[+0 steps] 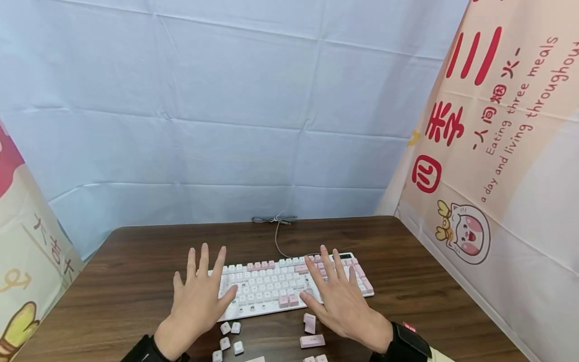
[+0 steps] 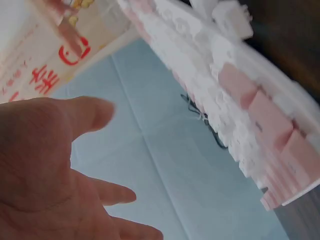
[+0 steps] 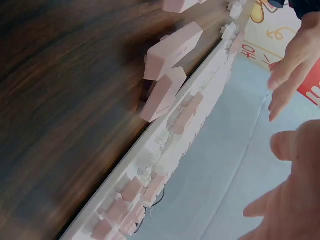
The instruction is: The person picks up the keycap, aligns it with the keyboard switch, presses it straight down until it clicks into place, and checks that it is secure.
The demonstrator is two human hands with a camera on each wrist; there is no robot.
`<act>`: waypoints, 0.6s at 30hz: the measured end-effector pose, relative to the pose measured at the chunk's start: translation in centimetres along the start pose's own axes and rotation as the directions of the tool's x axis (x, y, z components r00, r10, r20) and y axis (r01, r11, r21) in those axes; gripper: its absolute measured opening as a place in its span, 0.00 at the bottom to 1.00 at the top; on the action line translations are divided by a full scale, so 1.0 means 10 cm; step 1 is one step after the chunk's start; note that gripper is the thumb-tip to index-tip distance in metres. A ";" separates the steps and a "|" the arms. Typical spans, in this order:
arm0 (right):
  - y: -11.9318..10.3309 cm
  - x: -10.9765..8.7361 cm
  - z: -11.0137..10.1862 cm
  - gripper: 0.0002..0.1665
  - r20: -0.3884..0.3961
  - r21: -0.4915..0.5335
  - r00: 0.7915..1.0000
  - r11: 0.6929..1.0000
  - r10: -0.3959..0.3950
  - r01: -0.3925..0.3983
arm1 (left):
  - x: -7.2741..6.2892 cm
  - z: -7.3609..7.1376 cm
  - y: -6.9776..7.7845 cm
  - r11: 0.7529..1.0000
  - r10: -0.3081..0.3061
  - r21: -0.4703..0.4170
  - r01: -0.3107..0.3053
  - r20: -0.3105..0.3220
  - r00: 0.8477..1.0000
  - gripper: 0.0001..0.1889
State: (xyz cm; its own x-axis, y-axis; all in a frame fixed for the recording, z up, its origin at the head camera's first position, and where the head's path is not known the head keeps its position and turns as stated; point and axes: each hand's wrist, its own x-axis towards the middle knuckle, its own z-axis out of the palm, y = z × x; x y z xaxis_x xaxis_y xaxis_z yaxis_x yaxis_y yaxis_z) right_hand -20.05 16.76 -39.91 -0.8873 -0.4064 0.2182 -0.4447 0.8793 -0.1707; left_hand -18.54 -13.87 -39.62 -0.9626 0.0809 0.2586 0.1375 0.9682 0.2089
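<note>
A white and pink keyboard (image 1: 260, 290) lies on the table, with bare spots among its caps, mostly in the lower rows. Over its left end my left hand (image 1: 196, 299) is held with fingers spread, holding nothing. My right hand (image 1: 344, 306) hovers across the right part, fingers straight and apart, and hides some of the keys there. Loose white keycaps (image 1: 238, 347) lie in front of the keyboard near the left hand. Pink longer keycaps (image 1: 312, 341) rest nearer the right hand, also seen close up in the right wrist view as pink keycaps (image 3: 172, 52).
A tied grey cable (image 1: 277, 219) runs from the keyboard to the back of the dark wooden table (image 1: 149, 256). Pale blue cloth (image 1: 226, 125) hangs behind it. Printed cloths stand at both sides, the right one (image 1: 497, 151) with red lettering.
</note>
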 end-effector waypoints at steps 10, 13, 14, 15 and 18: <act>0.04 -0.02 0.00 0.41 0.040 0.026 0.997 0.998 -0.065 0.064 | 0.17 -0.09 -0.28 0.986 -0.021 -0.162 0.047 0.156 0.987 0.40; 0.06 -0.02 0.00 0.41 0.036 0.026 0.997 0.998 -0.064 0.063 | 0.24 -0.07 -0.38 0.975 -0.045 -0.203 0.086 0.199 0.979 0.38; 0.06 -0.03 0.00 0.42 0.037 0.025 0.997 0.998 -0.064 0.063 | 0.25 -0.06 -0.41 0.972 -0.051 -0.213 0.096 0.209 0.977 0.37; 0.07 -0.03 0.00 0.42 0.039 0.026 0.997 0.998 -0.062 0.061 | 0.27 -0.05 -0.45 0.969 -0.052 -0.224 0.101 0.216 0.975 0.36; 0.09 -0.04 0.00 0.43 0.041 0.019 0.997 0.998 -0.064 0.063 | 0.31 -0.02 -0.57 0.959 -0.037 -0.266 0.099 0.228 0.973 0.34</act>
State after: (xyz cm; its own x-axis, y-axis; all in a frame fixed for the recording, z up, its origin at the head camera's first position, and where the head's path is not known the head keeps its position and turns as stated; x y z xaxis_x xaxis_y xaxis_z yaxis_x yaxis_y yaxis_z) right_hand -20.08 17.70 -40.10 -0.8612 -0.4717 0.1892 -0.5022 0.8468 -0.1752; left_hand -22.27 -19.18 -39.82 -0.9949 0.0967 0.0286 0.0986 0.8733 0.4772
